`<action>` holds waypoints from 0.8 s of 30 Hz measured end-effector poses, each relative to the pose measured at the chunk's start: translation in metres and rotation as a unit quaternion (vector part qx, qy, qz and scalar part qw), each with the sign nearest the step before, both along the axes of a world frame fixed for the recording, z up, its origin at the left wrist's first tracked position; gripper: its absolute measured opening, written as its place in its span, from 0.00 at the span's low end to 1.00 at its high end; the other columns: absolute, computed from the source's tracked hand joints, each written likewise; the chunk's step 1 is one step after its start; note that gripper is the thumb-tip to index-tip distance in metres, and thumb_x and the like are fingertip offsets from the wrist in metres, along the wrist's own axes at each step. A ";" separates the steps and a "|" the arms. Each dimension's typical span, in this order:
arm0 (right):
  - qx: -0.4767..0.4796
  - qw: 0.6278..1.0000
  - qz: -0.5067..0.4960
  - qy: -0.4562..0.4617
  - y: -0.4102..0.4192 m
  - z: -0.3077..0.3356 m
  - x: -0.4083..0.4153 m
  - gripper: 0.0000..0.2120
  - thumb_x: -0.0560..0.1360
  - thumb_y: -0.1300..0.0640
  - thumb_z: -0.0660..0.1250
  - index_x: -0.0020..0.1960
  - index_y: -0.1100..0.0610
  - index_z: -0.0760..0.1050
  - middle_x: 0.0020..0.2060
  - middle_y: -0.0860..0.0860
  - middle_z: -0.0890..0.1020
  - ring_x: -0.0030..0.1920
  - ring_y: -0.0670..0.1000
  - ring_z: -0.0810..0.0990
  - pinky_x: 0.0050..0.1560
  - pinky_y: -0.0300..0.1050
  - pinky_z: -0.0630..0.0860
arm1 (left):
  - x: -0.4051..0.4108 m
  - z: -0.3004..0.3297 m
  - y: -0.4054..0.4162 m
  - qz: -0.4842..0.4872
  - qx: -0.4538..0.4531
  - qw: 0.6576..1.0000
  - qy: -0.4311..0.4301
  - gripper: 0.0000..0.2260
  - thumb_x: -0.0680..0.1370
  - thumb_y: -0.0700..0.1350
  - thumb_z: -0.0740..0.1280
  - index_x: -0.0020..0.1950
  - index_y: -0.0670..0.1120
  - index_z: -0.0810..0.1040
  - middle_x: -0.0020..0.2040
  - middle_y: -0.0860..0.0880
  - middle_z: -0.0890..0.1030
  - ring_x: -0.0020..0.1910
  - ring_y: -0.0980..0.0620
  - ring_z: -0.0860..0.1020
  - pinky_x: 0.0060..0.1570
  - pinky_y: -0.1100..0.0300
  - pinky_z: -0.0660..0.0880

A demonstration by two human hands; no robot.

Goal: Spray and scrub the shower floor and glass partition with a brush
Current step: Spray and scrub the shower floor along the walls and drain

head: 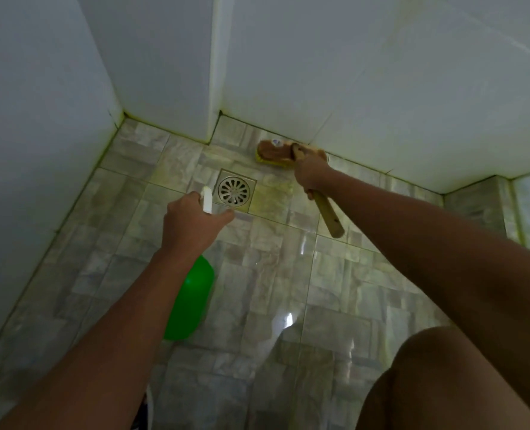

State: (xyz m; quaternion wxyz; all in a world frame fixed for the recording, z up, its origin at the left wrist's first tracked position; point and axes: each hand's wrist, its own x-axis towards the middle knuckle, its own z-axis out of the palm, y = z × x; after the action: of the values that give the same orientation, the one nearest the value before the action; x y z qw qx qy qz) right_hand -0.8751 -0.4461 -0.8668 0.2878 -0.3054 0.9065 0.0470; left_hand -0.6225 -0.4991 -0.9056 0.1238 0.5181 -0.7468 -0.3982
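Note:
My right hand (312, 173) grips the wooden handle of a scrub brush (277, 153). Its yellow-bristled head lies on the wet floor tiles (273, 274) against the foot of the far wall. My left hand (192, 223) holds a green spray bottle (189, 301) by its white trigger head (207, 200). The nozzle points toward the round metal floor drain (234, 191). The bottle's body hangs below my left wrist, partly hidden by my forearm.
White tiled walls (381, 88) close in the floor on the left and at the back, with a jutting corner (215, 88) behind the drain. A low tiled ledge (481, 200) stands at the right. My bare knee (437, 383) fills the lower right.

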 end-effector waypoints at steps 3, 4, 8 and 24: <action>0.001 1.000 -0.023 0.004 -0.020 -0.002 -0.005 0.15 0.80 0.63 0.57 0.63 0.67 0.75 0.60 0.61 0.79 0.61 0.60 0.77 0.40 0.43 0.70 | -0.001 -0.001 0.001 0.002 0.017 1.000 0.011 0.22 0.72 0.56 0.79 0.32 0.44 0.73 0.30 0.46 0.76 0.34 0.43 0.77 0.34 0.54 0.70; 0.035 0.999 0.009 0.027 -0.025 -0.001 -0.005 0.15 0.80 0.63 0.59 0.63 0.66 0.75 0.61 0.60 0.78 0.62 0.60 0.76 0.36 0.41 0.66 | 0.000 -0.002 0.002 0.007 0.035 0.999 0.021 0.21 0.71 0.56 0.79 0.33 0.42 0.77 0.31 0.44 0.79 0.35 0.41 0.80 0.35 0.51 0.75; 0.062 0.997 0.020 0.037 -0.038 -0.004 -0.002 0.11 0.80 0.60 0.63 0.58 0.62 0.79 0.57 0.57 0.82 0.57 0.58 0.80 0.36 0.48 0.68 | 0.010 -0.008 -0.005 0.045 0.101 0.993 0.048 0.19 0.66 0.61 0.78 0.33 0.44 0.83 0.32 0.43 0.84 0.36 0.41 0.85 0.41 0.44 0.84; -0.023 0.979 -0.086 -0.185 -0.021 0.003 0.067 0.11 0.81 0.64 0.53 0.43 0.61 0.70 0.37 0.56 0.74 0.33 0.52 0.74 0.36 0.46 0.75 | 0.009 0.000 0.002 0.043 0.090 0.993 0.067 0.26 0.65 0.65 0.76 0.27 0.43 0.75 0.29 0.42 0.81 0.35 0.39 0.82 0.39 0.43 0.82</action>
State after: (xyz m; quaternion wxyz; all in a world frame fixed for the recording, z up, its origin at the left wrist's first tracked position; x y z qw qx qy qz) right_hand -0.8079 -0.4668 -0.8636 0.4468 -0.2358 0.8612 -0.0560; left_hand -0.6134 -0.4974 -0.9052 0.1432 0.5305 -0.6750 -0.4924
